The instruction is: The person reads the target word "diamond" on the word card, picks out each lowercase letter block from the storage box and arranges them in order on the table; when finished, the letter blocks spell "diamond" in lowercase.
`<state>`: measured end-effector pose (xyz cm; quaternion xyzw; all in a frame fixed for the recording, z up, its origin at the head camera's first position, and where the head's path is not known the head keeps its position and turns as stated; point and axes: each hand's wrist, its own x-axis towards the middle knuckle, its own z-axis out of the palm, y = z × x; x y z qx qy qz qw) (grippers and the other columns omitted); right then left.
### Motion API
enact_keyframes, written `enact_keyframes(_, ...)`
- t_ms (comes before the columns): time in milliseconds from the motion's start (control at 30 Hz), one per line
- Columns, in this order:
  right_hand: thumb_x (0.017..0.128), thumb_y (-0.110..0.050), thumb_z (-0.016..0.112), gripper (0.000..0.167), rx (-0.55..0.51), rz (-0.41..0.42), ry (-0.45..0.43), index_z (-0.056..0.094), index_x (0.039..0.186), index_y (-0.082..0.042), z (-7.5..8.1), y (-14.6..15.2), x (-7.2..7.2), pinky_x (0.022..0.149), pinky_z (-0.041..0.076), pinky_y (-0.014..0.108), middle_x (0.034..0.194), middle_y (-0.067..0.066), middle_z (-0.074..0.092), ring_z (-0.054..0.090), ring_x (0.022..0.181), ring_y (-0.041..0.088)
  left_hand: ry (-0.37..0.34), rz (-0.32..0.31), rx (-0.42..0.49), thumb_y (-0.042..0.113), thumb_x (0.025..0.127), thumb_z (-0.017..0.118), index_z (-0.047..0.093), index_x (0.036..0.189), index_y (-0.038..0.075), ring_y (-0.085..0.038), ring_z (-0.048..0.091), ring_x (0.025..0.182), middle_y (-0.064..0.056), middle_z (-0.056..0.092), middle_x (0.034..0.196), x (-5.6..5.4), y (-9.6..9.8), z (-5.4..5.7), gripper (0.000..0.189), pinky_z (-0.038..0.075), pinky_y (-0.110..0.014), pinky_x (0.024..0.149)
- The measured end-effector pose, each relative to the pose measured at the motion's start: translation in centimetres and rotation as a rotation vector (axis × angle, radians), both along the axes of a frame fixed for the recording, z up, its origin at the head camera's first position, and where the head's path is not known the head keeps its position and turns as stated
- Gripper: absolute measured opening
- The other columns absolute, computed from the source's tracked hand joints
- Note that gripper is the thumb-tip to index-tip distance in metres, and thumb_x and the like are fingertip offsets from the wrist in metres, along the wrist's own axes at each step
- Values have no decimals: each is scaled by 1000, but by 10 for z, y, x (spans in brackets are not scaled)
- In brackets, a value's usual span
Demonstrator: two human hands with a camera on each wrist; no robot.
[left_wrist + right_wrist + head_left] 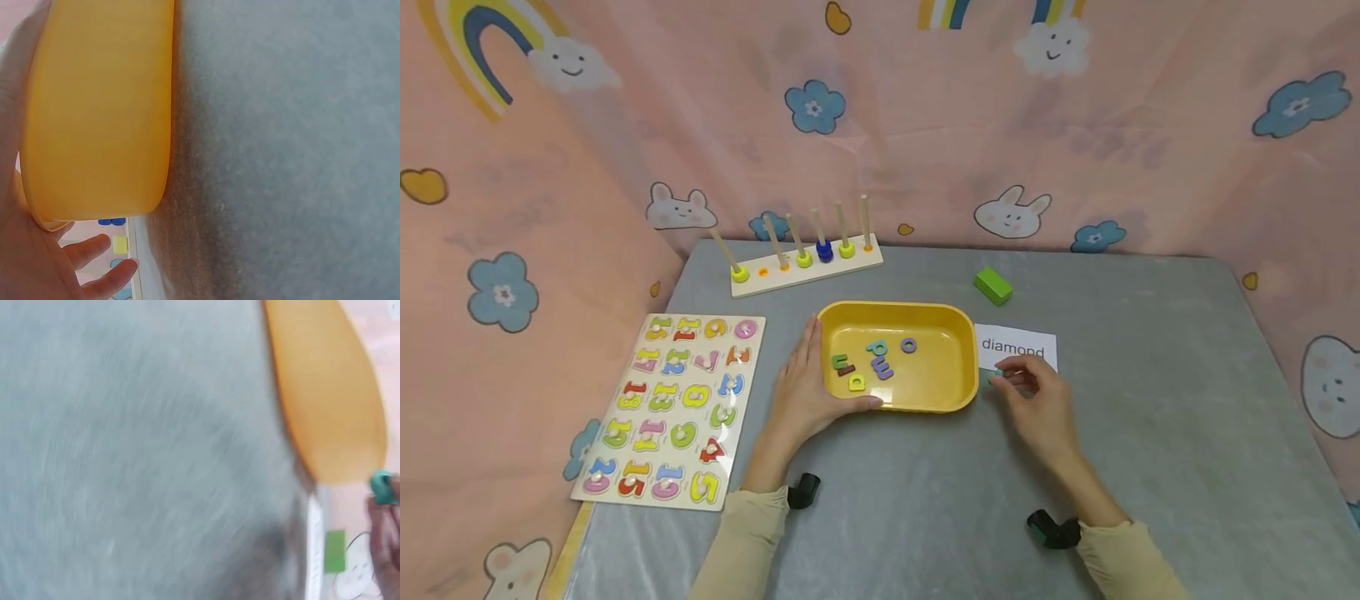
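A yellow tray (928,400) sits on the grey tabletop with several small coloured letters in it, among them a purple ring-shaped letter (908,345) and a yellow one (857,382). My left hand (805,392) grips the tray's left end, thumb over the front rim and fingers along the side. Just off the tray's right side, my right hand (1045,408) pinches a small teal letter (381,486) between thumb and fingertips; which letter it is, I cannot tell. Behind that hand lies a white card (1045,343) printed "diamond", its lower part partly covered.
To the left lies a number puzzle board (651,408) with coloured numerals. A wooden peg stand (808,271) with yellow and blue rings is at the back. A green block (993,286) rests beyond the card. A pink patterned cloth (910,150) hangs behind the table.
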<state>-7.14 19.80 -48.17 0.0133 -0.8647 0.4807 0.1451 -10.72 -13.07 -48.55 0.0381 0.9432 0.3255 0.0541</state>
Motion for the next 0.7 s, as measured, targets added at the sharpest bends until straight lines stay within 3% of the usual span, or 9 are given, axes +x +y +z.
enact_keyframes(167,91,-2,83,13,99,8,-232,75,101,1,-10,7,-6,67,49,10,88,16,75,64,74,13,2,3,1,76,63,90,0,173,21,-30,24,163,2,3,181,0,-1,-1,152,29,-64,125)
enact_keyframes(267,92,-6,82,13,130,23,-301,76,102,0,-12,7,-7,67,49,15,91,15,76,65,79,17,2,5,0,76,63,90,-1,173,22,-30,24,163,3,2,181,-1,-1,-1,152,29,-63,125)
enact_keyframes(433,92,-6,82,14,180,24,-318,78,103,1,-15,6,-8,71,47,23,93,16,73,64,83,23,0,7,1,76,63,90,-2,172,23,-30,24,163,4,1,181,-1,-1,-2,152,28,-63,126)
enact_keyframes(600,90,-6,84,22,266,12,-296,77,108,2,-15,5,-9,87,48,45,104,20,67,60,97,35,2,5,3,75,63,90,-2,172,22,-31,24,163,3,2,181,0,-1,-1,152,27,-63,126)
enact_keyframes(700,89,-5,84,26,273,2,-261,74,111,3,-11,2,-11,89,47,50,107,22,67,58,99,38,2,4,9,75,64,90,-2,173,22,-31,24,163,3,2,181,-1,-1,-2,152,27,-63,126)
